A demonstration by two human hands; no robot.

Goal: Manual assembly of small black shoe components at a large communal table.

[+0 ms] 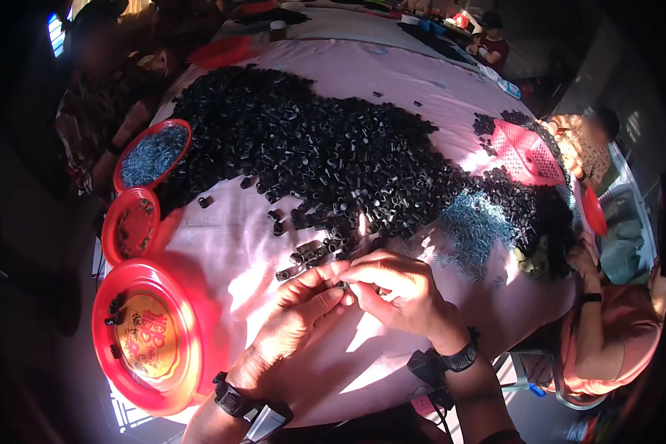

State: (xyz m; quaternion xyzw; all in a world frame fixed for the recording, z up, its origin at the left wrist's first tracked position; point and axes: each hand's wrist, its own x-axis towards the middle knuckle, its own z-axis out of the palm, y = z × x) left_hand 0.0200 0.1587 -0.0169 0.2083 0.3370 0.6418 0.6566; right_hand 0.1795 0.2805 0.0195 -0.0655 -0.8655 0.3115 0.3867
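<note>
Both hands meet over the near part of the pink cloth. My left hand pinches a small dark part between thumb and fingers, mostly covered by the fingertips. Close against it, my right hand has its thumb and forefinger pressed together at the same spot; whatever lies in that pinch is too small to make out. Just beyond the fingers spreads a large heap of small black ring-like plastic parts, with a few loose ones at its near edge. To the right of the heap lies a pile of thin silvery-blue metal pieces.
At left stand a large red basin with a few black parts, a smaller red dish, and a red bowl of metal pieces. A pink perforated basket tilts at right. Other people sit around the cloth-covered table.
</note>
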